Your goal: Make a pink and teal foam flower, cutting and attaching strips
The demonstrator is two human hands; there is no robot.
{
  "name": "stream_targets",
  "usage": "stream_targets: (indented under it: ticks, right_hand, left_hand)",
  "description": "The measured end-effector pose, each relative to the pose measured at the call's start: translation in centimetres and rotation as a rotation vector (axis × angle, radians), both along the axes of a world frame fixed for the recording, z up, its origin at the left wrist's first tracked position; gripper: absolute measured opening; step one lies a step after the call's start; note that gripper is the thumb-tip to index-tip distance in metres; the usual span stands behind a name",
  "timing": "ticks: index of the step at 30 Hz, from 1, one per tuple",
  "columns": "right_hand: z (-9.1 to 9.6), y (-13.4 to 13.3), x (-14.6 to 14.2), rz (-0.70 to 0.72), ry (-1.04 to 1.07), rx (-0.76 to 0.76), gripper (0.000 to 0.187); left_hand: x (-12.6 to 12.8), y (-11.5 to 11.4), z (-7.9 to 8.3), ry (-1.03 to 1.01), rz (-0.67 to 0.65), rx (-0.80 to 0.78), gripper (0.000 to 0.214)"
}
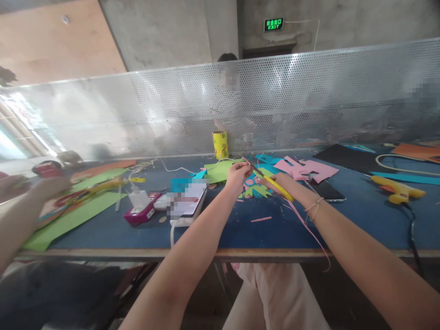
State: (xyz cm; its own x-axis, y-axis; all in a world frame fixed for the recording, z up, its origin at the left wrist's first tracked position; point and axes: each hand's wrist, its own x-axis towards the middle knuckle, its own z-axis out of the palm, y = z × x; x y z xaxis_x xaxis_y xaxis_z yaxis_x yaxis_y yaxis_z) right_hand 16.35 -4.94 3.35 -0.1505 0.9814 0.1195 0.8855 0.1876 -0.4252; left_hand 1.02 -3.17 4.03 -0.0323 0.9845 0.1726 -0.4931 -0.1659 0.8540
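Note:
My right hand (280, 183) grips yellow-handled scissors (275, 183), blades pointing up and left toward my left hand. My left hand (237, 174) is closed in a pinch on a small piece of paper at the scissor tips; the piece is too small to make out clearly. A thin pink paper strip (304, 224) trails from under my right hand down past the table's front edge. Both hands hover above a pile of cyan, green and pink paper scraps (256, 189) on the blue table (240, 229).
Pink cut paper (309, 169) and a dark phone (326, 190) lie right of my hands. A yellow glue gun (395, 190) lies far right. A phone (189, 201), chargers (140, 206) and green sheets (75, 211) lie left. Another person's arm (20, 215) reaches in at left. A yellow can (220, 144) stands by the mesh screen.

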Motion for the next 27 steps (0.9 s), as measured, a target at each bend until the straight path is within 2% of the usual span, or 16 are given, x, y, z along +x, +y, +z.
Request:
stream_targets:
  ticks: [8,14,19,24,27]
  right_hand:
    - [-0.4,0.3,0.1,-0.006,0.166,-0.102,0.053]
    - [-1.2,1.0,0.1,-0.048,0.254,-0.11,0.05]
    - [-1.0,0.6,0.0,-0.04,0.297,-0.117,0.047]
    - [-0.3,0.0,-0.1,-0.038,0.263,-0.104,0.045]
    - [0.0,-0.2,0.0,0.009,0.157,-0.02,0.045]
  left_hand:
    - [0.1,0.1,0.0,0.008,-0.02,-0.007,0.009]
    - [0.0,0.0,0.0,0.015,-0.03,-0.023,0.009]
    - [0.0,0.1,0.1,0.01,-0.01,-0.014,0.009]
    - [0.1,0.6,-0.1,0.087,0.052,0.059,0.005]
    - [0.2,0.7,-0.2,0.114,0.055,0.06,0.004]
